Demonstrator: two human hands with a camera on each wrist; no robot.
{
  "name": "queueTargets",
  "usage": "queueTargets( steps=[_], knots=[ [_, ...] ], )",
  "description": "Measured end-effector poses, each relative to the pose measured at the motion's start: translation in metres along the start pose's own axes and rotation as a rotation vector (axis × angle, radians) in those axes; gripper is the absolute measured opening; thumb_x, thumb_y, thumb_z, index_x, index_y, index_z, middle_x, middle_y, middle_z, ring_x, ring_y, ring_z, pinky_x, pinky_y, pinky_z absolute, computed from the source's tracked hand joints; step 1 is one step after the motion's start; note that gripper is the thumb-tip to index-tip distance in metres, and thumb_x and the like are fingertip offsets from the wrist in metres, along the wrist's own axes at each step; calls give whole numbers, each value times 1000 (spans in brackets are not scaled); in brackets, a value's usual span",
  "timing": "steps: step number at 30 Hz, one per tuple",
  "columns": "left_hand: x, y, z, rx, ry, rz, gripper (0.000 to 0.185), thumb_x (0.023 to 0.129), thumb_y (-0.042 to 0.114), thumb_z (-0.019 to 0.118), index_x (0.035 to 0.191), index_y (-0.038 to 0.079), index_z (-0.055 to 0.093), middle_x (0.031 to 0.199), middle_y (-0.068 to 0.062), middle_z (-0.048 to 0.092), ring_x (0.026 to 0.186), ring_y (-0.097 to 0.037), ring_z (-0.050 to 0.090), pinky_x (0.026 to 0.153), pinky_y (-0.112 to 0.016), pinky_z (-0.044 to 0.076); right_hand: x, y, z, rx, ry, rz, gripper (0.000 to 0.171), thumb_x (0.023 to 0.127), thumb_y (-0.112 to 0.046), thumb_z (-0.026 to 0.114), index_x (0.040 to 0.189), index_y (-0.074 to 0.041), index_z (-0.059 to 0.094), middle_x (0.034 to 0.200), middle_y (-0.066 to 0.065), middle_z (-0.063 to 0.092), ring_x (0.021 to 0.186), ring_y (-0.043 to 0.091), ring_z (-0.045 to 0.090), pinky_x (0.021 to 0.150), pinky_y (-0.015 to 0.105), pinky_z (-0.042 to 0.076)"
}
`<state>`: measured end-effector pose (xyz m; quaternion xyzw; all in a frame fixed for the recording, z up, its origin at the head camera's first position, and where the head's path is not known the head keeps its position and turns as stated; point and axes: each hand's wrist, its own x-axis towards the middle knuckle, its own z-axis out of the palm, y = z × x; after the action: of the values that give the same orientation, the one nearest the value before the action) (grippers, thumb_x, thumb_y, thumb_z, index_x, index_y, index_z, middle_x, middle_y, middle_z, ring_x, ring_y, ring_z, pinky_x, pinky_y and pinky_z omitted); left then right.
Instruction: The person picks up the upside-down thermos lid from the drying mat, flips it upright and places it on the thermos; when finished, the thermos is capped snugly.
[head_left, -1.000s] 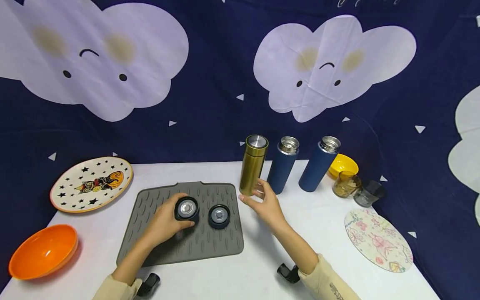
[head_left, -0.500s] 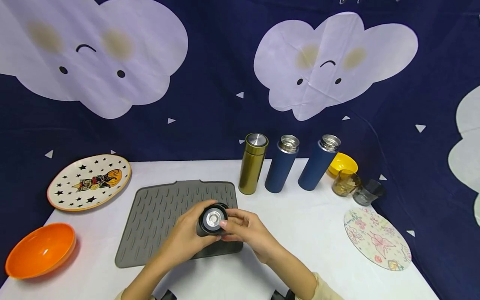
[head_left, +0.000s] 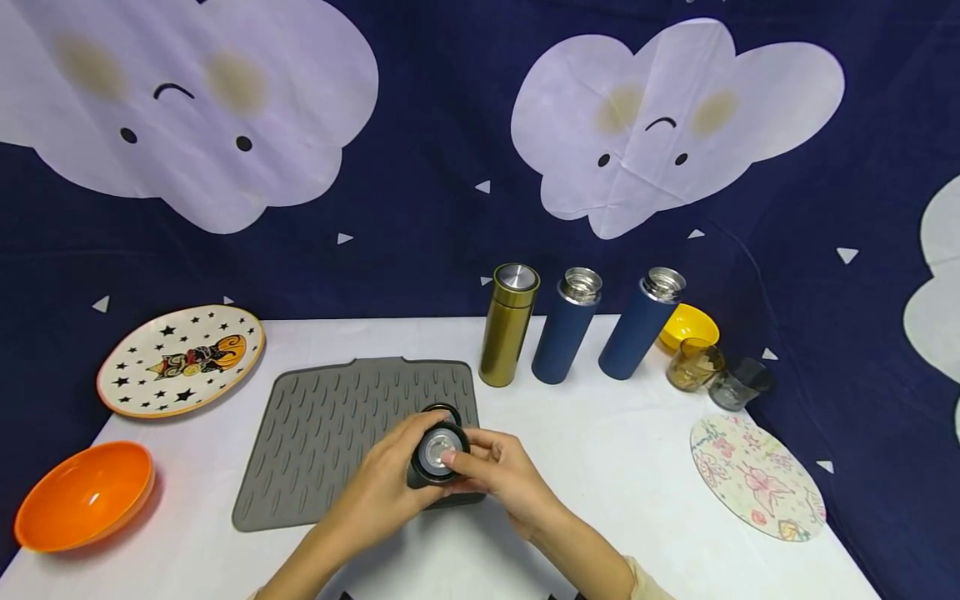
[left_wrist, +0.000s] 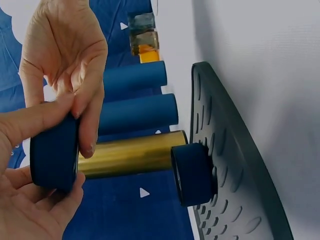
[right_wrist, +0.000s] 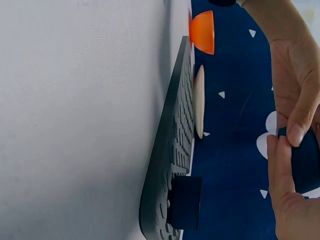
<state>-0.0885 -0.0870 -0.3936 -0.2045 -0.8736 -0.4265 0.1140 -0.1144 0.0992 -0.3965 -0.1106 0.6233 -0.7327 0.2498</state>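
My left hand (head_left: 382,485) grips a dark blue bottle lid (head_left: 437,453) round its side, its silvery inner face turned up. My right hand (head_left: 512,483) meets it from the right, thumb on that inner face and fingers at the rim. The left wrist view shows both hands on the lid (left_wrist: 54,155), raised off the table. A second such lid (left_wrist: 192,175) sits on the grey ribbed mat (head_left: 322,442); in the head view the held lid partly hides it. Two blue bottles (head_left: 564,337) (head_left: 637,333) stand uncapped behind, steel mouths showing. Beside them is a gold bottle (head_left: 506,337) with its lid on.
An orange bowl (head_left: 82,500) and an oval star-patterned plate (head_left: 180,362) lie to the left. On the right are a yellow bowl (head_left: 690,325), an amber glass (head_left: 693,367), a grey glass (head_left: 738,385) and a floral round mat (head_left: 757,479). A dark blue cloth hangs behind the white table.
My left hand has carried the lid right, over the mat's right side. My right hand has come from beside the gold bottle to that lid. Over the last half second both shifted slightly.
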Motion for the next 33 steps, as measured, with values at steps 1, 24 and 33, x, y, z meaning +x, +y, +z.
queueTargets(
  steps=[1,24,33],
  knots=[
    [0,0,-1,-19,-15,-12,84,68,10,91,140,19,51,137,-4,58,122,-25,59,98,-48,52,-1,0,0,-3,2,-2,45,94,-15,67,129,10,55,115,15,71,94,15,72,79,26,59],
    [2,-6,-13,-881,-299,-224,79,83,11,81,147,-5,38,149,-24,43,127,-18,57,103,-22,47,-6,1,-2,-1195,211,-1520,24,95,4,46,110,9,64,114,28,66,104,42,68,96,35,54],
    [-2,0,-2,-785,-242,-103,71,77,6,84,140,5,50,135,-19,56,112,-17,64,95,-26,53,-6,1,-5,-1324,192,-1703,19,100,-3,52,106,7,67,111,29,67,103,44,68,93,37,56]
  ],
)
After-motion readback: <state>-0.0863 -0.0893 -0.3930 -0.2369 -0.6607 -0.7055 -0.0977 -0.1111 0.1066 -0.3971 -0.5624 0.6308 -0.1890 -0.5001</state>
